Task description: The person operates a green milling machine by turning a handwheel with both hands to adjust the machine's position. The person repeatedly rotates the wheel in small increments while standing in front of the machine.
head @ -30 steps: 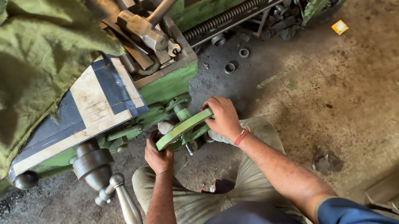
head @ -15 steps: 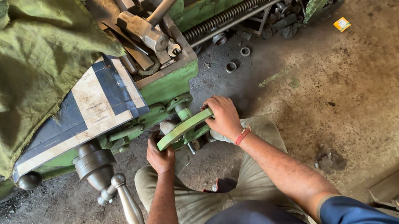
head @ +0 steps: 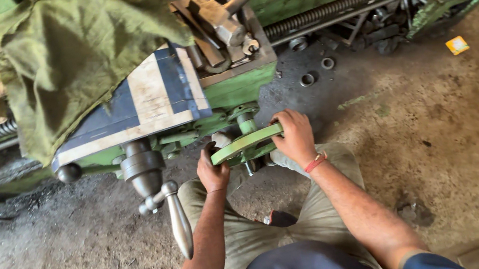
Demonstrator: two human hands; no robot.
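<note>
A green handwheel (head: 245, 144) sticks out from the front of a green lathe carriage (head: 232, 90). My left hand (head: 212, 171) grips the wheel's left rim from below. My right hand (head: 294, 137), with a red band at the wrist, grips the right rim. My knees in khaki trousers are just under the wheel.
A steel lever with a long handle (head: 169, 211) hangs left of my left arm. An olive cloth (head: 64, 53) covers the machine top. A hammer (head: 232, 12) lies on the carriage. Metal rings (head: 307, 80) and a yellow scrap (head: 457, 45) lie on the dirt floor.
The view has shifted slightly; both hands stay on the handwheel in the same grip.
</note>
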